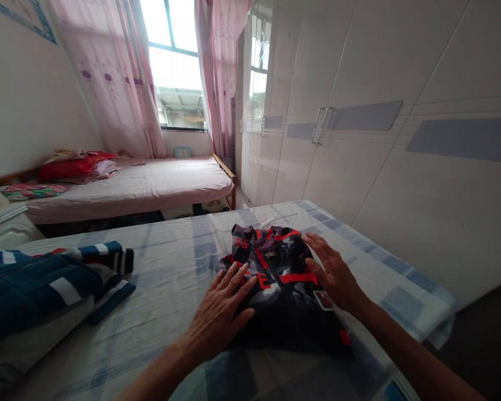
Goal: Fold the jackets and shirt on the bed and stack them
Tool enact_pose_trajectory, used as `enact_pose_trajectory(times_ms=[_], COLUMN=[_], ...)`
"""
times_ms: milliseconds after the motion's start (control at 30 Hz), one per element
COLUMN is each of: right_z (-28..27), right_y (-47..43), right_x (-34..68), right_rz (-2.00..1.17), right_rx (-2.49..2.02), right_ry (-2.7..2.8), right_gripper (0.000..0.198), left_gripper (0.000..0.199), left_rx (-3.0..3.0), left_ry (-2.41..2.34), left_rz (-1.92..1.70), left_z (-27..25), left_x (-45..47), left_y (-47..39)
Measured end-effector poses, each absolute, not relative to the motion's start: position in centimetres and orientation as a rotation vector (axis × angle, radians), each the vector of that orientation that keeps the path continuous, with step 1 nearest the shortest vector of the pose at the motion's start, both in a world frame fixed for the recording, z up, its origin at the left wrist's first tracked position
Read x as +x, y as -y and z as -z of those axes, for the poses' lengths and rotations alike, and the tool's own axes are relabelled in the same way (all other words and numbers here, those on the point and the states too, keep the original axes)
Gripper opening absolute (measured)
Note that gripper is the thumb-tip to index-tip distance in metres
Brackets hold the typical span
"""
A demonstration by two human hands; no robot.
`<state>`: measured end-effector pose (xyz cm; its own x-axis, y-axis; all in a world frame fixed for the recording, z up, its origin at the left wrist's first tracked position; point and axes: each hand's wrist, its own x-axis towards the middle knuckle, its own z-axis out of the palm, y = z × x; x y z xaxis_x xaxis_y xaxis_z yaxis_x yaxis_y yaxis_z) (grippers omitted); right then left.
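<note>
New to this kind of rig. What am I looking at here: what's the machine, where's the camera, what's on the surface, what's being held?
There is no robot here: these are a person's two bare hands. The single picture comes from a camera worn on that person's head, looking forward and down. In front lies a blue-and-white checked sheet, and on it a dark jacket with red markings. The left hand rests flat on the jacket's front, fingers spread; the right hand is at its opposite edge, fingers extended. Neither appears to grip it. A blue striped garment lies at the left. Beyond are a bed with a pink sheet and white wardrobe doors.
</note>
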<state>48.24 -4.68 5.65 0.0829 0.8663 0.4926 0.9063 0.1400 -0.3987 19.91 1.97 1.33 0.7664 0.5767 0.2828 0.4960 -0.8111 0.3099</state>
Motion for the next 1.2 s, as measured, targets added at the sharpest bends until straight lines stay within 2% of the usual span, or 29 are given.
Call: enact_pose_trajectory(times_ms=[100, 167, 300, 400, 533, 633, 733, 833, 933, 1033, 1100, 1200], right_z=[-5.3, -4.2, -0.6, 1.1, 0.3, -0.9, -1.1, -0.8, -0.8, -1.4, -1.9, -2.1], right_y=[3.8, 2.3, -0.5, -1.2, -0.8, -0.5, -0.7, -1.6, -2.7, -3.3, -3.2, -2.4], right_x=[48.7, 49.0, 50.0, 50.7, 51.4, 52.2, 52.8, 52.9, 52.5, 52.3, 52.4, 52.4], right_rz=[0.204, 0.229, -0.027, -0.206, -0.175, -0.152, -0.237, -0.282, -0.276, -0.261, -0.199, -0.064], right_rx=[-1.693, -1.696, -1.98, -2.163, -2.111, -2.165, -2.226, -2.218, -2.211, -2.189, -2.156, -2.141], right_ry=[1.919, 1.979, 1.923, 1.786, 1.588, 1.326, 1.209, 1.166, 1.144, 1.177, 1.199, 1.195], right_gripper=[0.051, 0.052, 0.053, 0.055, 0.055, 0.056, 0.058, 0.059, 0.057, 0.044, 0.044, 0.052], left_gripper=[0.056, 0.054, 0.061, 0.06, 0.053, 0.059, 0.072, 0.076, 0.076, 0.078, 0.075, 0.058], left_rx=[2.634, 2.578, 2.408, 2.368, 2.305, 2.024, 1.728, 1.597, 1.552, 1.456, 1.419, 1.477], left_ry=[-0.914, -0.987, -1.147, -1.091, -1.062, -1.229, -1.261, -1.217, -1.22, -1.075, -0.929, -0.951], left_rz=[-0.4, -0.427, -0.47, -0.399, -0.711, -0.967, -0.807, -0.647, -0.667, -0.756, -0.819, -0.733], left_z=[0.3, 0.6, 0.2, 0.0, -0.7, -1.0, -0.7, -0.6, -1.1, -1.7, -1.7, -0.7], left_x=[20.1, 20.2, 20.6, 21.3, 22.2, 21.6, 19.9, 18.6, 18.8, 19.8, 20.1, 20.0], left_y=[-1.9, -2.3, -3.5, -4.5, -4.5, -3.7, -2.7, -1.8, -0.8, 0.3, 0.9, 1.3])
